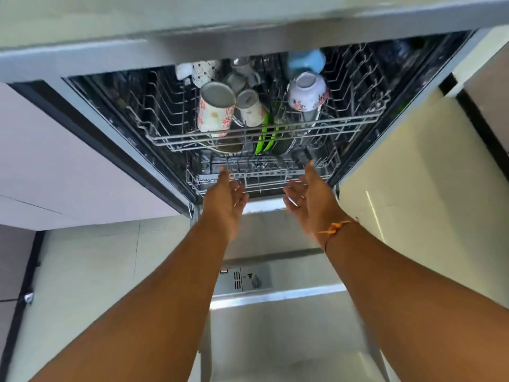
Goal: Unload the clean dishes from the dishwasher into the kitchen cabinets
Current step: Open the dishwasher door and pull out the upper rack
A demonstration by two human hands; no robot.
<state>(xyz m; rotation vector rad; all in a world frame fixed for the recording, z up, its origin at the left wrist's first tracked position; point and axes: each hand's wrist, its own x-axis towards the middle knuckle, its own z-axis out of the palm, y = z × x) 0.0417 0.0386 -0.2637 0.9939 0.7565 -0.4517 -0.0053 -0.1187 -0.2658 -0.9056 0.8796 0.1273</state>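
The dishwasher stands open, its upper rack (pixel 344 121) holding upside-down mugs: a white one with red flowers (pixel 214 113), a plain white one (pixel 250 108), a floral bowl-shaped cup (pixel 307 92) and a blue cup (pixel 305 62) behind it. Green plates (pixel 265 136) stand in the lower rack (pixel 264 180). My left hand (pixel 224 199) and my right hand (pixel 309 197) reach toward the lower rack's front edge, palms facing each other, fingers apart, holding nothing. An orange thread circles my right wrist.
The lowered steel door (pixel 275 326) lies under my arms, with its detergent compartment (pixel 248 279) in view. Cream cabinet fronts (pixel 413 175) flank the right side, pale cabinet panels (pixel 55 161) the left. The countertop edge (pixel 248 20) runs above.
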